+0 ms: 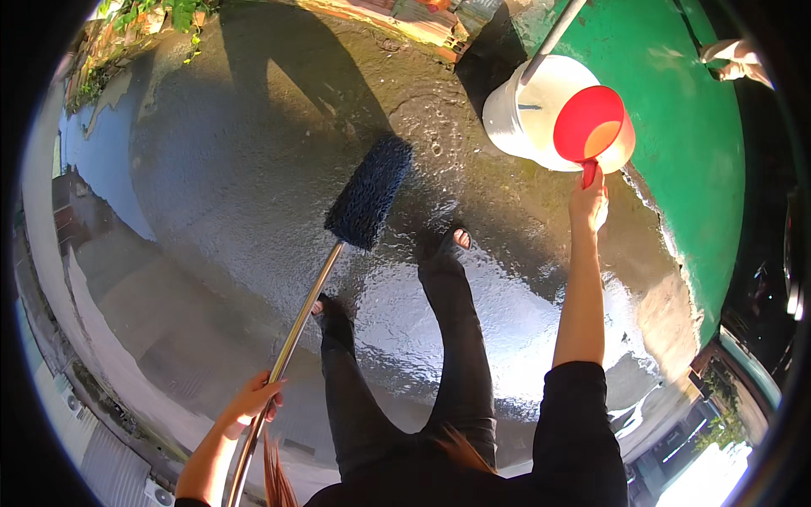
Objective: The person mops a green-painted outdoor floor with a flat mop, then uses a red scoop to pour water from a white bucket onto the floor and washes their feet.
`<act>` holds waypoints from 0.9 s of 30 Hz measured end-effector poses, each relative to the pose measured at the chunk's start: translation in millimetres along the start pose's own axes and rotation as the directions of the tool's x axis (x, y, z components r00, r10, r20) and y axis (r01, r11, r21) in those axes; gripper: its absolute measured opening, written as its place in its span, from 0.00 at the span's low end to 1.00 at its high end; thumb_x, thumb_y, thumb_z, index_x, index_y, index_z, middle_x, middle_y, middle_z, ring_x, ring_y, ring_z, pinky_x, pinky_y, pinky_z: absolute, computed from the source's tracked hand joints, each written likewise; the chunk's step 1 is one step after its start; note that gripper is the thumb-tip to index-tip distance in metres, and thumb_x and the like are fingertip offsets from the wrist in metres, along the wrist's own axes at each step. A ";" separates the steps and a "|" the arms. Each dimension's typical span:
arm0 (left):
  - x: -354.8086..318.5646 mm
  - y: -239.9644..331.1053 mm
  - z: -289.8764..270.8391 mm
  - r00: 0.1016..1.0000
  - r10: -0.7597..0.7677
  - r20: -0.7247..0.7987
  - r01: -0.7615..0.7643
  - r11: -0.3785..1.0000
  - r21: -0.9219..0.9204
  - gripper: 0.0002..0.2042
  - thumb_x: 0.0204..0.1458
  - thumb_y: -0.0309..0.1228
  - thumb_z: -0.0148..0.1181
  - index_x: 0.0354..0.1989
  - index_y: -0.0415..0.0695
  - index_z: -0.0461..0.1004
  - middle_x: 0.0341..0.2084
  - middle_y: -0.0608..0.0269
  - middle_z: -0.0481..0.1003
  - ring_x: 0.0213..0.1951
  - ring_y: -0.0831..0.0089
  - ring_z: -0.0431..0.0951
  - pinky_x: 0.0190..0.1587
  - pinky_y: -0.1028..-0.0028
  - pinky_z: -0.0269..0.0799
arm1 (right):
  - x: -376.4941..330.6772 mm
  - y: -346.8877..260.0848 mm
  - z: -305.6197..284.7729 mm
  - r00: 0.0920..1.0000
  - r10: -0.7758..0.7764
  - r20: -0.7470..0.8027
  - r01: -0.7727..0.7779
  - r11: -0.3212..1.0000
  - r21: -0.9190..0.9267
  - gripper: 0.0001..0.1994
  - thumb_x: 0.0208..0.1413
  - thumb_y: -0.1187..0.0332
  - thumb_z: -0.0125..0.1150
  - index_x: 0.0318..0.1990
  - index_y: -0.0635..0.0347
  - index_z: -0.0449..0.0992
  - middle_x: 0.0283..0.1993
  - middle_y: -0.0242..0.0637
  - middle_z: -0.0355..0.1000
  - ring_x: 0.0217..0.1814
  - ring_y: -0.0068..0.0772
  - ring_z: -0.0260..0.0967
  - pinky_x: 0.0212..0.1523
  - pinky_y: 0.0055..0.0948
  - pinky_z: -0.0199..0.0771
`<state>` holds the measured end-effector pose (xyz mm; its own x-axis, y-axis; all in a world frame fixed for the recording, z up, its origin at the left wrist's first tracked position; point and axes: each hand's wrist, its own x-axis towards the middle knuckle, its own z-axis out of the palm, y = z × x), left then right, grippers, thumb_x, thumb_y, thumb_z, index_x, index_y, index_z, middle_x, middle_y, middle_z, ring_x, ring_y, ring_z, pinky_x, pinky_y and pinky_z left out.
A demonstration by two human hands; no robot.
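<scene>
As I watched, the left hand (254, 400) gripped the mop (369, 193), the right hand (589, 203) a dipper (585, 118); keeping it level seemed wise.

Red dipper (583, 118), white bucket (501, 118), navy mop head (372, 193).
Pole (304, 313) metallic gold-silver; ground (220, 177) mottled grey-brown; floor section (680, 160) green; sleeve (574, 414) black; trousers (456, 338) dark grey.
</scene>
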<state>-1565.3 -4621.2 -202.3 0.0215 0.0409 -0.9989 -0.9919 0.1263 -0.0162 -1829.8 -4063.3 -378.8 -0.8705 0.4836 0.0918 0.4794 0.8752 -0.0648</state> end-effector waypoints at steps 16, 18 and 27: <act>27.3 7.0 79.4 0.793 -0.083 -0.604 0.202 0.970 0.131 0.20 0.53 0.43 0.49 0.20 0.38 0.69 0.06 0.63 0.67 0.07 0.78 0.66 0.08 0.78 0.58 | 172.1 23.0 280.3 0.507 0.317 0.802 -0.631 0.770 0.095 0.09 0.41 0.75 0.46 0.13 0.62 0.63 0.11 0.40 0.61 0.11 0.30 0.60 0.09 0.29 0.55; 28.2 9.3 92.0 0.795 -0.104 -0.597 0.207 0.973 0.106 0.20 0.54 0.45 0.48 0.21 0.39 0.68 0.06 0.63 0.66 0.06 0.79 0.60 0.08 0.79 0.54 | 175.8 32.4 312.8 0.528 0.331 0.782 -0.558 0.829 0.025 0.12 0.40 0.74 0.46 0.08 0.58 0.62 0.11 0.41 0.63 0.09 0.32 0.59 0.10 0.30 0.55; 26.8 11.0 111.5 0.803 -0.103 -0.588 0.173 0.983 0.063 0.20 0.52 0.43 0.50 0.20 0.37 0.69 0.07 0.62 0.68 0.07 0.78 0.65 0.10 0.77 0.61 | 167.8 37.1 299.9 0.532 0.255 0.808 -0.715 0.646 0.267 0.05 0.43 0.75 0.52 0.19 0.61 0.68 0.14 0.34 0.63 0.11 0.24 0.57 0.10 0.24 0.56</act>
<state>-1561.6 -4508.2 -224.5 0.0461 -0.5626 -0.8254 -0.9631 0.1942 -0.1862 -1991.6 -3953.5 -663.8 -0.4312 0.4701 -0.7701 0.9022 0.2162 -0.3731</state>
